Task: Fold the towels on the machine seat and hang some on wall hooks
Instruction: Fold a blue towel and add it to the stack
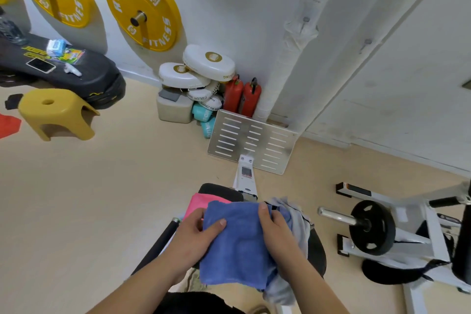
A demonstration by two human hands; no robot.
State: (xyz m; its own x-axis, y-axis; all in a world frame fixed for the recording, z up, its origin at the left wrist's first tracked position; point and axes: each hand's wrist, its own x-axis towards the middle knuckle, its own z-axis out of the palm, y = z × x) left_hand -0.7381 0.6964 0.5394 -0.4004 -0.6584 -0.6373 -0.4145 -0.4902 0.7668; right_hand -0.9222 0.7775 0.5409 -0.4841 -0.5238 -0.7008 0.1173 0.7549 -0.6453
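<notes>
While both hands clamp it, the blue terry towel [237, 250] lies folded over the black padded machine seat [219, 188]; can't tell if it touches the pad. The left hand [201, 234] grips the towel's left edge w/ thumb laid on top. The right hand [274, 229] grips the right edge, fingers tucked under. Hands are apart, one per side. A pink towel [201, 202] lies on the seat just behind the left hand. A crumpled grey towel [298, 219] bunches beside & under the right hand. Up on the white wall, a pale cloth [300, 30] hangs from a metal hook [306, 19], w/ a second hook [367, 42] near it. A slotted metal footplate [252, 140] stands beyond the seat.
</notes>
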